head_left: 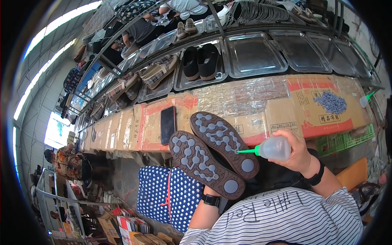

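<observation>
Your right hand grips a translucent, green-nozzled bottle, tip at the brown, grey-patterned sole, apparently dispensing, needing steady aim; left hand hidden.

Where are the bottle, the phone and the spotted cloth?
Bottle [275, 148]: head view, on its translucent body.
Phone [168, 125]: head view, on its dark screen.
Spotted cloth [156, 192]: head view, on its blue, white-dotted surface.

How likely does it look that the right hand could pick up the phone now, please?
Probably not as things stand: the right hand holds the squeeze bottle, and the two brown-soled shoes are between it and the phone.
</observation>
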Demonstrator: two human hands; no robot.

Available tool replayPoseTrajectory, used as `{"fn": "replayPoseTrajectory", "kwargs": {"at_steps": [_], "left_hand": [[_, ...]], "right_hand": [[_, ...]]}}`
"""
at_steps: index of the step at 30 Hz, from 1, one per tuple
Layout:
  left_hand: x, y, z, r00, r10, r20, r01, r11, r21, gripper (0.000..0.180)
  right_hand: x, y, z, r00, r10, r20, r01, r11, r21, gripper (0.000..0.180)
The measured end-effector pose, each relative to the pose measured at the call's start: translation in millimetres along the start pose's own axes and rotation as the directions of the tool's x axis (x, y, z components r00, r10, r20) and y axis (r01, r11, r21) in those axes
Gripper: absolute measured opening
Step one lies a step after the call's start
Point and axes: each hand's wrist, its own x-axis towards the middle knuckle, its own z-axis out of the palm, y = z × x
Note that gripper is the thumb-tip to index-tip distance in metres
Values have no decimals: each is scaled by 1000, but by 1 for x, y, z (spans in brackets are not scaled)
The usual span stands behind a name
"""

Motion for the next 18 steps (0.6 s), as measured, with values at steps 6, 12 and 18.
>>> {"fn": "replayPoseTrajectory", "kwargs": {"at_steps": [6, 12, 18], "left_hand": [[7, -5, 10, 1000, -2, 4, 2, 1000, -7, 45], [12, -3, 15, 999, 25, -30, -26, 999, -25, 44], [23, -8, 24, 996, 55, -74, -58, 997, -48, 44]], "right_hand": [[-9, 19, 6, 926, 374, 60, -372, 867, 332, 63], [-6, 2, 17, 900, 369, 233, -430, 656, 620, 68], [1, -2, 25, 964, 153, 216, -234, 875, 425, 69]]}}
